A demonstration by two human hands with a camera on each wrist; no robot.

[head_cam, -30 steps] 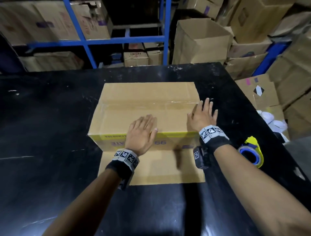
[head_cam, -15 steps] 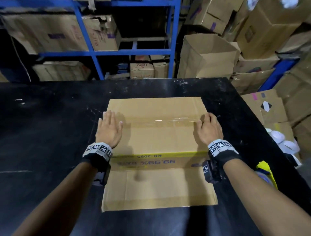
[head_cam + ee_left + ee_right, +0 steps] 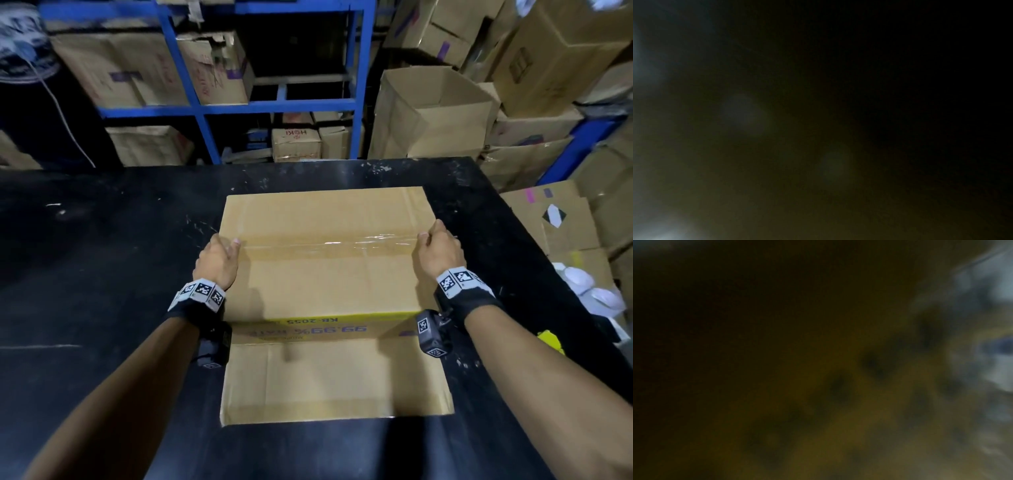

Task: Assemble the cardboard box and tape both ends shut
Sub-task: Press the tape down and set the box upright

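Left hand (image 3: 216, 259): I see it at frame centre-left, fingers curled over the cardboard box's left edge, thumb on top.
Cardboard box (image 3: 329, 274): frame centre, on black table (image 3: 102, 257); 1 clear tape strip (image 3: 329, 244) spans its top seam.
Right hand (image 3: 439, 251): centre-right, fingers curled over the right edge.
Wrist views: dark, unreadable.

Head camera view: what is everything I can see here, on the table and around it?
cardboard box: one, brown with a yellow printed strip, middle of the table, near flap lying open.
clear tape: one strip, glossy, across the box top.
table: one, black, scuffed.
tape dispenser: one, yellow, mostly hidden behind the right forearm.
shelf frame: one, blue, behind the table.
stacked cartons: many, brown, on the shelf and at right.
wristbands: two, black with checkered markers.
left hand: grips the box's left edge.
right hand: grips its right edge.
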